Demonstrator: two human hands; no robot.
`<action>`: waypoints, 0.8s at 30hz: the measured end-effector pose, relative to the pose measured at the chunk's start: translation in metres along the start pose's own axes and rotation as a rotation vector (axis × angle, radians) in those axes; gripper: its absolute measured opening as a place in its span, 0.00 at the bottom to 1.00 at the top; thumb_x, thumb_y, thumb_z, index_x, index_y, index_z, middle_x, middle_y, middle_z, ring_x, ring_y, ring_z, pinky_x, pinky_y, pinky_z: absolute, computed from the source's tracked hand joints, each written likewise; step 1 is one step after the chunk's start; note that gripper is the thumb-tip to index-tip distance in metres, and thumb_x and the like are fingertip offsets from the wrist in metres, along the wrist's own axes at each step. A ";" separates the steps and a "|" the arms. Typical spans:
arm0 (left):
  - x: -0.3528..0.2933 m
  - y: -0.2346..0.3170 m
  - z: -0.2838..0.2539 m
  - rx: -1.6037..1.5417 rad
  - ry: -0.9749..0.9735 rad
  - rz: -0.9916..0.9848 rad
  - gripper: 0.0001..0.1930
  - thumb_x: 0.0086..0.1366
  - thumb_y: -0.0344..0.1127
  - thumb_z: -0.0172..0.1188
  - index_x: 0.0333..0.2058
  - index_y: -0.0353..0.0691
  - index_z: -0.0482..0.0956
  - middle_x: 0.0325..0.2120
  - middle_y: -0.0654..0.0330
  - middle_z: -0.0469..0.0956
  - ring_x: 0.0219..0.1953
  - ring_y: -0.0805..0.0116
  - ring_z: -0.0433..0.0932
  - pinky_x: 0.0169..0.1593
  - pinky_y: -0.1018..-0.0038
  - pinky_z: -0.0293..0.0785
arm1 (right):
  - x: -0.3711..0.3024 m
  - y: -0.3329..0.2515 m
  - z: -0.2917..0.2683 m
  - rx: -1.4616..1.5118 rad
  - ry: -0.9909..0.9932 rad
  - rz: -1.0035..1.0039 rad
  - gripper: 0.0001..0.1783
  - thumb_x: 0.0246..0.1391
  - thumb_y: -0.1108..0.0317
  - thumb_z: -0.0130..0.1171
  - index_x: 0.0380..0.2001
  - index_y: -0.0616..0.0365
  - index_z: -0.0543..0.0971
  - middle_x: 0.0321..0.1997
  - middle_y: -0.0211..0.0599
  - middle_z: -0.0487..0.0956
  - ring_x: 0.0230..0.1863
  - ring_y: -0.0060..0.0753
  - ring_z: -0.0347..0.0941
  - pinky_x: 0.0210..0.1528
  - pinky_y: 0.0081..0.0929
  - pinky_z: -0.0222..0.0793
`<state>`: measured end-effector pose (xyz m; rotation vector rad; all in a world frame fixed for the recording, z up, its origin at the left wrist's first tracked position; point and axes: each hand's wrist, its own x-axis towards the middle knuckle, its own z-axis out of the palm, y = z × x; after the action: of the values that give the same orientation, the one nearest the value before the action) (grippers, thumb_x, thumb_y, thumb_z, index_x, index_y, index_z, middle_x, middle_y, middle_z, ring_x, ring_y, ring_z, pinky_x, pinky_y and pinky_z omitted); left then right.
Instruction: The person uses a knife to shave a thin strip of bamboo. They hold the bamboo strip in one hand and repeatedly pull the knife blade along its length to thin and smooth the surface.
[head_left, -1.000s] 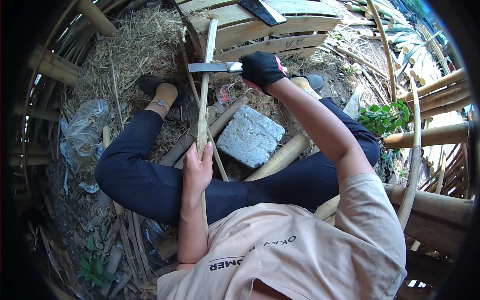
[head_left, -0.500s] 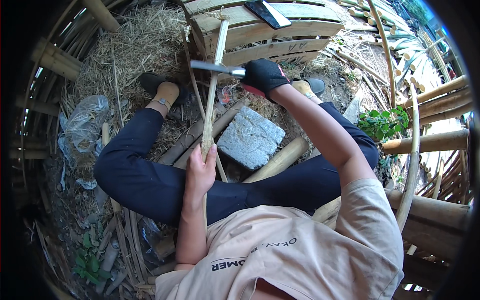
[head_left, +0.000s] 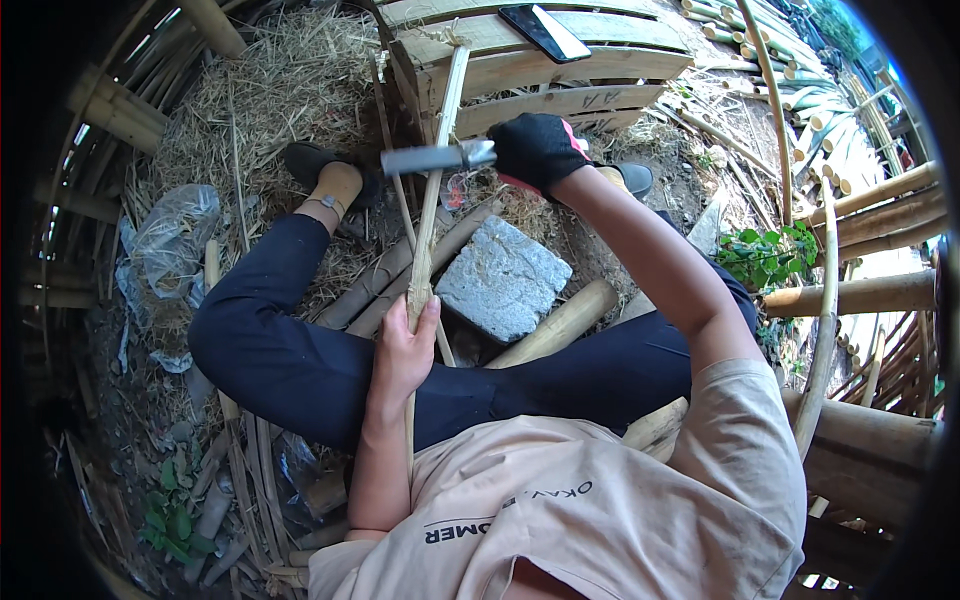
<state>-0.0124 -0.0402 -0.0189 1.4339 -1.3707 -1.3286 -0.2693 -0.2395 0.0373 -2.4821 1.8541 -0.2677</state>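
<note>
My bare left hand (head_left: pixel 405 345) is wrapped round the lower part of a long split bamboo strip (head_left: pixel 432 215), which slants up and away from my lap. In a black and pink glove, my right hand (head_left: pixel 540 155) grips a knife whose handle is hidden in the fist. The broad grey knife blade (head_left: pixel 425 160), slightly blurred, lies across the strip's upper part and points left. Whether the edge touches the strip I cannot tell. The strip's far end reaches the slatted wooden crate (head_left: pixel 560 72).
A phone (head_left: pixel 545 32) rests on the crate. Between my legs sit a squared grey stone (head_left: pixel 503 278) and a bamboo pole (head_left: pixel 560 325). A clear plastic bag (head_left: pixel 175 230) lies left on straw (head_left: pixel 265 90). Cut bamboo poles (head_left: pixel 810 90) are stacked far right; a leafy plant (head_left: pixel 765 255) grows nearer.
The knife blade has turned so that more of its broad face shows, and it sits slightly lower in the picture. My left hand keeps its hold on the strip.
</note>
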 end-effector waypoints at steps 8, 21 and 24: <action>-0.027 0.019 -0.007 -0.275 -0.150 -0.121 0.12 0.75 0.45 0.55 0.36 0.46 0.67 0.15 0.74 0.59 0.11 0.87 0.57 0.13 0.84 0.51 | -0.012 0.008 -0.018 -0.062 0.010 -0.015 0.12 0.50 0.58 0.58 0.34 0.48 0.86 0.30 0.45 0.84 0.35 0.52 0.83 0.38 0.46 0.78; -0.051 0.030 -0.020 -0.332 -0.106 -0.109 0.13 0.75 0.45 0.54 0.36 0.44 0.67 0.14 0.74 0.59 0.11 0.88 0.56 0.13 0.85 0.51 | -0.042 -0.017 -0.058 -0.021 0.059 -0.147 0.11 0.48 0.60 0.60 0.33 0.49 0.85 0.29 0.46 0.83 0.33 0.53 0.82 0.38 0.45 0.78; -0.052 0.026 -0.012 -0.340 -0.097 -0.115 0.13 0.75 0.45 0.54 0.36 0.44 0.67 0.15 0.74 0.59 0.12 0.88 0.56 0.13 0.85 0.50 | -0.046 -0.019 -0.062 0.024 0.073 -0.152 0.11 0.48 0.59 0.60 0.34 0.48 0.85 0.28 0.46 0.83 0.33 0.52 0.82 0.38 0.45 0.78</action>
<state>-0.0008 0.0052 0.0178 1.2446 -1.0698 -1.6355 -0.2735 -0.1852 0.0951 -2.6352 1.6773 -0.3877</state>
